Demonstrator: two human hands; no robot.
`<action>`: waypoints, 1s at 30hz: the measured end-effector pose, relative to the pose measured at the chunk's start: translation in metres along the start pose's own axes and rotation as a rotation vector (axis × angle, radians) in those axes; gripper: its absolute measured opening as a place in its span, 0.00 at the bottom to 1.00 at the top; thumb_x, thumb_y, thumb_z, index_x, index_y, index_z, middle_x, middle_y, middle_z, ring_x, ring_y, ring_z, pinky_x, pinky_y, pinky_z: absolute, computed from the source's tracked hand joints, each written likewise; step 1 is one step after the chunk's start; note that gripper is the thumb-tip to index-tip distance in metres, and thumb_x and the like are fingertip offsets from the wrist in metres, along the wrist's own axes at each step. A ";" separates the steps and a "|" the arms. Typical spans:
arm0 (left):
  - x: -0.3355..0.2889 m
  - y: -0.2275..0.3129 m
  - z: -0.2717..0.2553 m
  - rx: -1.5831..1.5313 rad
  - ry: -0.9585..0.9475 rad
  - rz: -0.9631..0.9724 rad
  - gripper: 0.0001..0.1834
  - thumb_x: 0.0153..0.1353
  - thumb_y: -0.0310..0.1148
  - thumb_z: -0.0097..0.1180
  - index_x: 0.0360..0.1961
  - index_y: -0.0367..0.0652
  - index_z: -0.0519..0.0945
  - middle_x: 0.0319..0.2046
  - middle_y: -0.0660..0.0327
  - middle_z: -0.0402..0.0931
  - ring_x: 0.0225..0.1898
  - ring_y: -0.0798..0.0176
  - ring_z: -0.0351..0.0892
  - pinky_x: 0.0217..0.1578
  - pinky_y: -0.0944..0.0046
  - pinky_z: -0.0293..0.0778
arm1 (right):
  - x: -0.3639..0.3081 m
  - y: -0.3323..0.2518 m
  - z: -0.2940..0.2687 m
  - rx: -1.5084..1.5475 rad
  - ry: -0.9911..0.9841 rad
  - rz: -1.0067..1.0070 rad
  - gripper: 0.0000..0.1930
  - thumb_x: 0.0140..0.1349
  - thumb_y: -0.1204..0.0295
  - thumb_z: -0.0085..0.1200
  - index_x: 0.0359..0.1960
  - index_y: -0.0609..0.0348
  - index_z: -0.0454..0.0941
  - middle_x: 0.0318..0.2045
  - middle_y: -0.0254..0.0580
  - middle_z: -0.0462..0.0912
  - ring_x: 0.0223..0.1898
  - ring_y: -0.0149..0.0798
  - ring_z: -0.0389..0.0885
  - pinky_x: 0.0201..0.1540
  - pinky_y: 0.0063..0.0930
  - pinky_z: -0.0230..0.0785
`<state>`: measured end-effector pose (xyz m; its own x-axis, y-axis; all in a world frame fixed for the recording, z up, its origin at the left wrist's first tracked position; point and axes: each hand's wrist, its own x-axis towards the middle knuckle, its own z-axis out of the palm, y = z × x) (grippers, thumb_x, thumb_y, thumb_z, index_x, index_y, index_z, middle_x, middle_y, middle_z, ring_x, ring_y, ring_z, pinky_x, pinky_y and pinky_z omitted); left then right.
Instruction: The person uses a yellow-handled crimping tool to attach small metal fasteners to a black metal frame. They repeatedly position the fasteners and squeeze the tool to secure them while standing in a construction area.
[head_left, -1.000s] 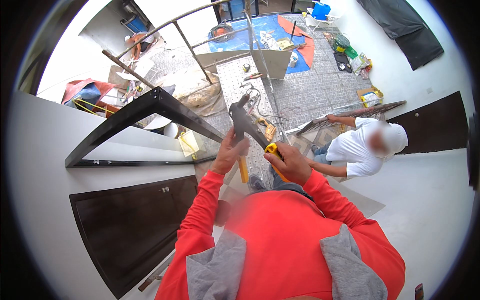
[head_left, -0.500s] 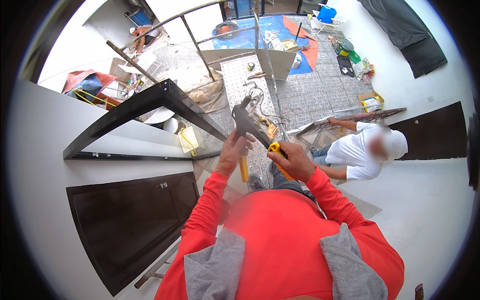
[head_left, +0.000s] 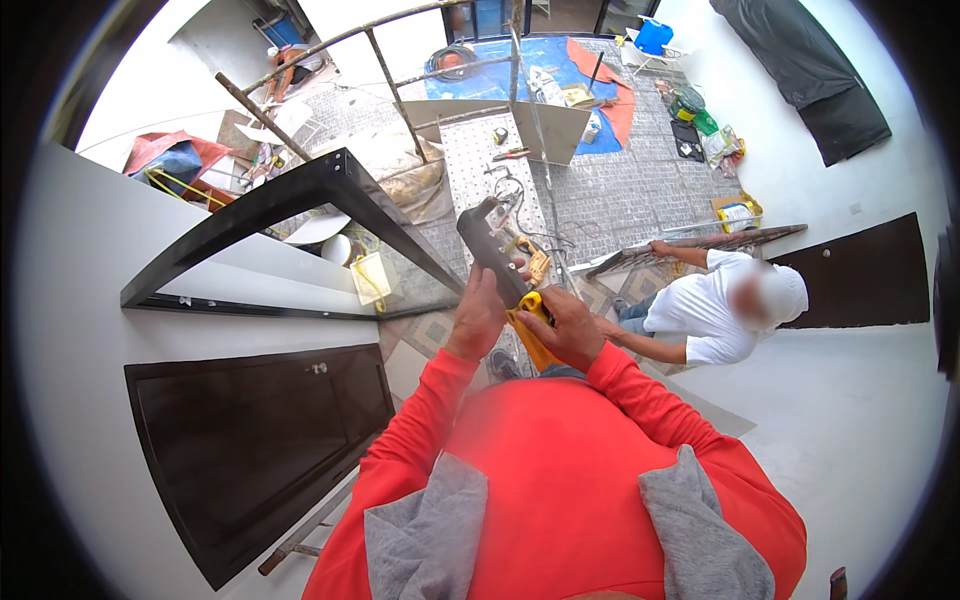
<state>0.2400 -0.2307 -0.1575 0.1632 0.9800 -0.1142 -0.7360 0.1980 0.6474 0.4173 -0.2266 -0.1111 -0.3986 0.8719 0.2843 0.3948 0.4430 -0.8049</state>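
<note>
Above the perforated plank (head_left: pixel 463 172): one black-and-yellow tool (head_left: pixel 490 255), two-handed. Your left hand (head_left: pixel 477 313) is cradling its dark body, fingers curled partly round, seemingly steadying it; your right hand (head_left: pixel 567 332) is gripping the yellow part, fingers folded closed, probably taking weight. Tape measure (head_left: pixel 500 135) and pliers (head_left: pixel 512 154) are lying farther along, perhaps for easy reach; one angled black frame (head_left: pixel 300 185) is standing leftward.

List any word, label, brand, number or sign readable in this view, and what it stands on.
None is legible.
Held tool: no readable lettering.
Yellow-and-white pack: any print is too small to read.
Tape measure: too small to read.
</note>
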 end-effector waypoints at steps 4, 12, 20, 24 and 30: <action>0.001 0.009 -0.018 0.238 0.077 -0.037 0.22 0.80 0.38 0.45 0.70 0.45 0.65 0.58 0.58 0.76 0.55 0.63 0.78 0.50 0.62 0.77 | -0.001 0.001 -0.023 0.010 -0.128 0.127 0.17 0.67 0.60 0.64 0.34 0.64 0.77 0.26 0.47 0.75 0.26 0.45 0.73 0.31 0.37 0.66; -0.002 0.026 -0.030 0.383 -0.035 -0.076 0.25 0.76 0.36 0.49 0.70 0.42 0.67 0.54 0.60 0.78 0.51 0.67 0.80 0.44 0.67 0.76 | -0.006 0.006 -0.047 0.069 -0.156 0.070 0.16 0.66 0.61 0.64 0.35 0.63 0.79 0.26 0.45 0.76 0.26 0.40 0.72 0.31 0.34 0.65; -0.005 0.005 -0.007 0.370 -0.003 -0.047 0.27 0.76 0.36 0.49 0.73 0.43 0.63 0.52 0.62 0.77 0.46 0.67 0.79 0.46 0.64 0.78 | -0.022 0.012 -0.034 0.108 -0.111 0.158 0.16 0.67 0.61 0.64 0.36 0.63 0.78 0.26 0.42 0.75 0.26 0.34 0.71 0.30 0.30 0.65; 0.002 0.037 -0.038 0.655 -0.167 -0.152 0.34 0.73 0.29 0.54 0.77 0.43 0.58 0.46 0.60 0.82 0.45 0.65 0.82 0.47 0.65 0.78 | -0.024 0.026 -0.061 0.174 -0.232 0.223 0.15 0.68 0.61 0.63 0.37 0.63 0.78 0.26 0.37 0.73 0.27 0.30 0.69 0.30 0.27 0.63; 0.001 0.043 -0.011 0.468 -0.273 -0.112 0.35 0.72 0.28 0.55 0.77 0.45 0.58 0.51 0.56 0.81 0.53 0.58 0.83 0.49 0.52 0.83 | -0.032 0.032 -0.070 0.196 -0.243 0.146 0.15 0.69 0.61 0.63 0.38 0.63 0.77 0.27 0.33 0.70 0.28 0.25 0.65 0.30 0.24 0.61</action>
<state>0.2013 -0.2215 -0.1378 0.4341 0.8999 -0.0419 -0.3442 0.2087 0.9154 0.5008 -0.2257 -0.1090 -0.5447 0.8374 0.0455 0.3052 0.2484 -0.9193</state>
